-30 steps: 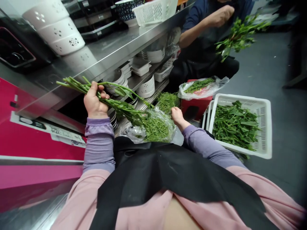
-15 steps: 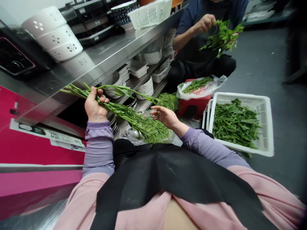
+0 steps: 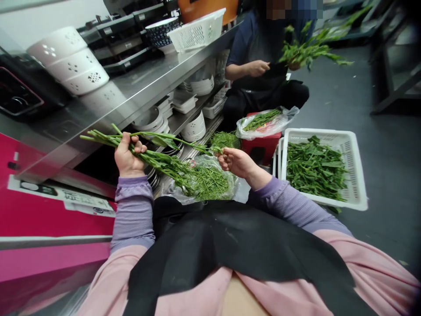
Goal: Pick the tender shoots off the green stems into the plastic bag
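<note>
My left hand point(image 3: 129, 153) is closed around a bunch of long green leafy stems point(image 3: 161, 165), whose cut ends stick out to the left. One stem point(image 3: 184, 141) from the bunch stretches across to my right hand point(image 3: 237, 163), which pinches its leafy tip. Below lies a clear plastic bag point(image 3: 235, 186) with a heap of thin green trimmings point(image 3: 210, 180) on it. The lower part of the bunch hangs over that heap. To the right, a white slotted basket point(image 3: 360, 175) holds cut leafy greens point(image 3: 315, 169).
A co-worker point(image 3: 253, 52) squats ahead, holding greens point(image 3: 309, 50). Before them a plastic bag of stems point(image 3: 263, 120) rests on a red box point(image 3: 261, 147). Along the left runs a steel counter point(image 3: 138, 81) with stacked white bowls point(image 3: 77, 66) on top and crockery on its lower shelves.
My right hand, open before, has closed on the tip of the single stem. My left hand keeps its grip on the bunch. The co-worker's hands have moved apart, and the view has shifted slightly.
</note>
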